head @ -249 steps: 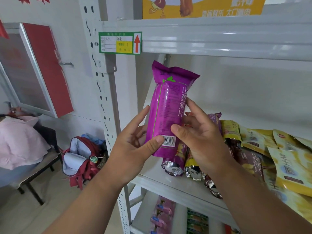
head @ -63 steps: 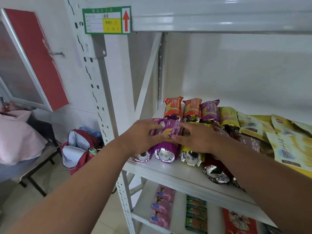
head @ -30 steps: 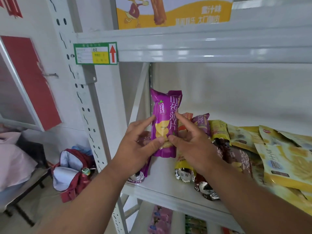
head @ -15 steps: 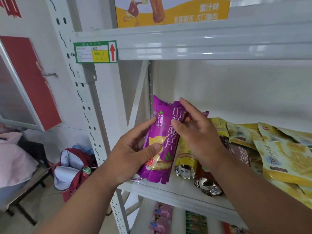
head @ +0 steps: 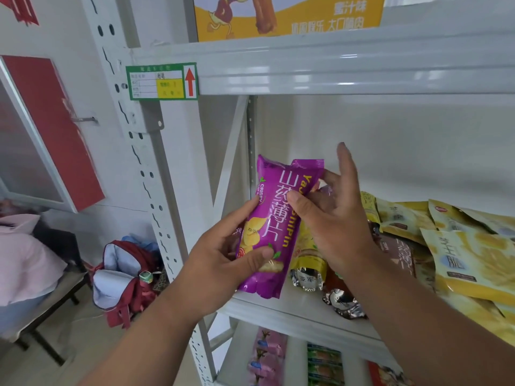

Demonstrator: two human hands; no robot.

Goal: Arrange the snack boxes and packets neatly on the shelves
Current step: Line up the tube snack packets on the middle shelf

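Observation:
A purple snack packet (head: 269,227) with yellow lettering is held tilted above the left end of the middle shelf (head: 281,312). My left hand (head: 220,254) grips its lower half, thumb across the front. My right hand (head: 337,218) pinches its upper part, thumb on the front and fingers behind, with the index finger pointing up. Under and beside it lie more tube packets with foil ends (head: 306,277) in a row. Flat yellow bags (head: 462,260) are piled to the right.
The white upright post (head: 145,168) stands just left of the packet. The upper shelf beam (head: 334,68) carries a green label (head: 161,80). Pink packets (head: 267,355) and green packets (head: 324,363) fill the lower shelf. A red backpack (head: 125,277) sits on the floor at left.
Over the last second the purple packet tipped from upright to leaning over the shelf's left end. My right hand shifted up to its top end and its index finger lifted off.

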